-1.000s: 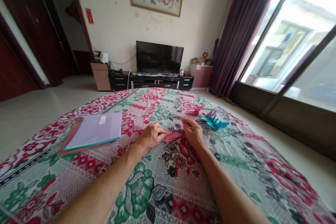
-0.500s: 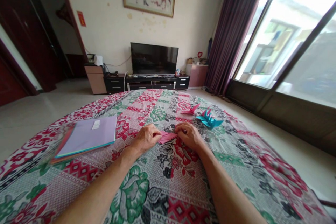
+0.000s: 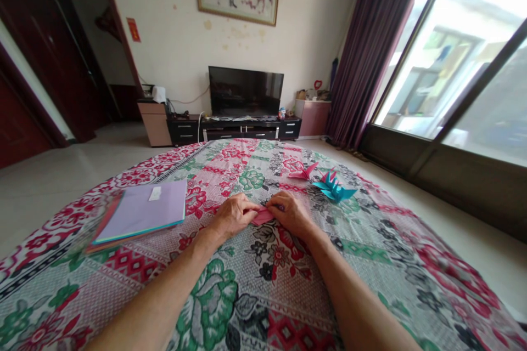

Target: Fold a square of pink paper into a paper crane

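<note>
A small pink piece of folded paper [image 3: 263, 216] lies low over the tablecloth, pinched between my two hands. My left hand [image 3: 235, 215] has thumb and forefinger closed on its left end. On the other end, the fingers of my right hand [image 3: 291, 213] are closed, curled inward. The fingertips cover part of the paper, so its exact folds are hard to make out. Beyond my right hand sit folded paper cranes: a pink one [image 3: 304, 171] and blue ones [image 3: 335, 190] close together, with more pink paper behind the blue.
A stack of coloured paper [image 3: 144, 211], lilac on top with a small white label, lies on the left of the table. The patterned tablecloth [image 3: 255, 269] covers the round table. Past it stand a television [image 3: 246, 92] on a low cabinet and, at right, a large window.
My hands have drawn closer together on the pink paper, the right hand moving inward, so less of it shows. The whole view has shifted slightly.
</note>
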The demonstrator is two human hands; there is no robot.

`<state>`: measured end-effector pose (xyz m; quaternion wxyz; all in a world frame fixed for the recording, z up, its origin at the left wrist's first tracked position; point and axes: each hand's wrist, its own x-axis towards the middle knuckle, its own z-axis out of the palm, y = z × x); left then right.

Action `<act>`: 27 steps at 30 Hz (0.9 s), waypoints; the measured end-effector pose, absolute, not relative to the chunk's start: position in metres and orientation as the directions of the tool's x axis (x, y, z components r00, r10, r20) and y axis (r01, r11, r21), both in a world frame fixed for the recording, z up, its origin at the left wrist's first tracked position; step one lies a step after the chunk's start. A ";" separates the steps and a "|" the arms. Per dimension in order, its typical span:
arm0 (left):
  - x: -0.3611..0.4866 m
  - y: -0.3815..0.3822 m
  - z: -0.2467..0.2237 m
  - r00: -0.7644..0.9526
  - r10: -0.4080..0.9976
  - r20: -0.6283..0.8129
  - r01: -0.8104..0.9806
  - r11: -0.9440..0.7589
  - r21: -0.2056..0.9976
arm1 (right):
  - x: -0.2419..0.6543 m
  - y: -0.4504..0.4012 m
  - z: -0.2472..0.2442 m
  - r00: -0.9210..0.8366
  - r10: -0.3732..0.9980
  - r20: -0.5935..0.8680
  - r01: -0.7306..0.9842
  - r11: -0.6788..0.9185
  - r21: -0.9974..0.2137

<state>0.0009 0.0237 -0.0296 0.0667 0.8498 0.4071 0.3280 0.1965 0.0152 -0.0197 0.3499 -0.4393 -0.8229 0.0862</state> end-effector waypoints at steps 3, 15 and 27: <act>0.001 0.023 -0.028 0.465 0.735 0.494 0.654 -0.661 0.368 | 0.196 0.015 -0.019 -0.374 0.778 0.505 0.678 0.600 -0.424; 0.001 0.023 -0.029 0.502 0.706 0.500 0.650 -0.689 0.320 | 0.192 0.013 -0.022 -0.336 0.790 0.512 0.742 0.557 -0.372; 0.000 0.023 -0.030 0.527 0.685 0.502 0.652 -0.705 0.277 | 0.190 0.012 -0.021 -0.322 0.813 0.485 0.782 0.517 -0.348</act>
